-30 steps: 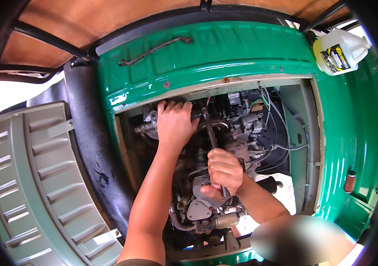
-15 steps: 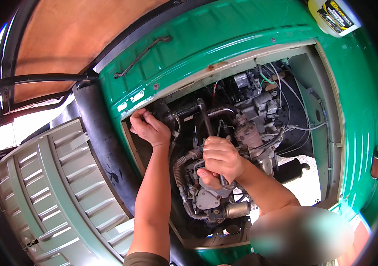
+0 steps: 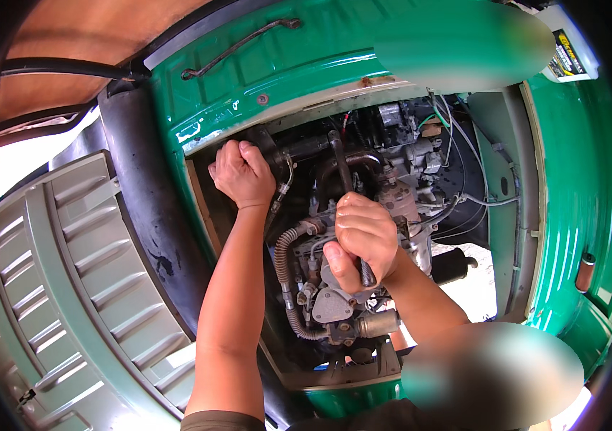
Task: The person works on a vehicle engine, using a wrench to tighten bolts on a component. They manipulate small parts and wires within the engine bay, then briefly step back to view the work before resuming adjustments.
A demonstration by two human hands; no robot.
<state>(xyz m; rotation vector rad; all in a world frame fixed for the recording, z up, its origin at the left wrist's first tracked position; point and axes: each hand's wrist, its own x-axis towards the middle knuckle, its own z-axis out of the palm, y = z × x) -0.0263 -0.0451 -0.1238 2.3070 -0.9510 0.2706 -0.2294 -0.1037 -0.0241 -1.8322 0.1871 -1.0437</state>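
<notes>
My left hand (image 3: 243, 172) is closed at the upper left of an open engine bay, against a dark rounded part (image 3: 266, 144); whatever its curled fingers hold is hidden. My right hand (image 3: 363, 237) grips the lower length of a long dark metal tool (image 3: 342, 169), like a wrench or bar, its thumb across it near the bottom end. The tool's upper end meets a dark horizontal fitting (image 3: 302, 149) above a curved pipe. Below the hands the engine (image 3: 332, 304) shows a corrugated hose (image 3: 284, 266) and a metal cylinder (image 3: 378, 323).
The green body panel (image 3: 320, 50) carries a ring spanner (image 3: 238, 47). A white jug (image 3: 572, 47) stands at top right, partly blurred. A red-brown handled item (image 3: 585, 273) lies on the right panel. A ribbed grey panel (image 3: 83, 287) and black padded strip (image 3: 148, 201) are at left.
My left hand has moved left from the middle fittings to the bay's upper-left corner, its fingers more curled. My right hand still grips the tool. The view has shifted slightly.
</notes>
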